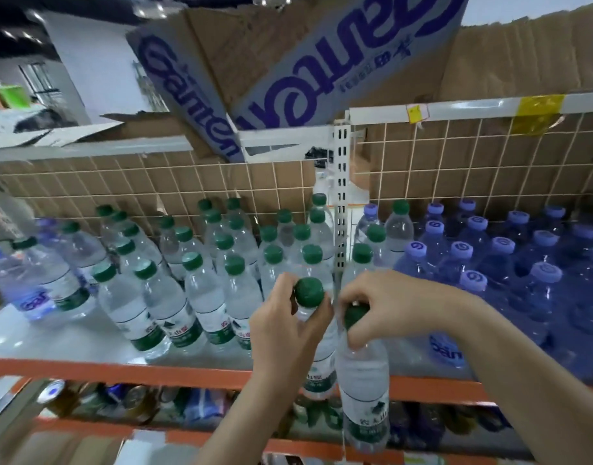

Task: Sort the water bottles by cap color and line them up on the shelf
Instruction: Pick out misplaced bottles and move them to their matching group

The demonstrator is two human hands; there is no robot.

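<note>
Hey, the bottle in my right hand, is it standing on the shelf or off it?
Off it: the right hand holds the green-capped bottle by its neck, hanging before the orange shelf edge.

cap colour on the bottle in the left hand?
Green cap, gripped by the left hand; the head view shows it.

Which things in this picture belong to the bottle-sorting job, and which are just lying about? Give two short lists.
Part of the job:
green-capped bottles
purple-capped bottles
shelf
left hand, holding a green-capped bottle
right hand, holding another

Just lying about:
cardboard boxes
yellow tape
goods on the lower shelf
</note>
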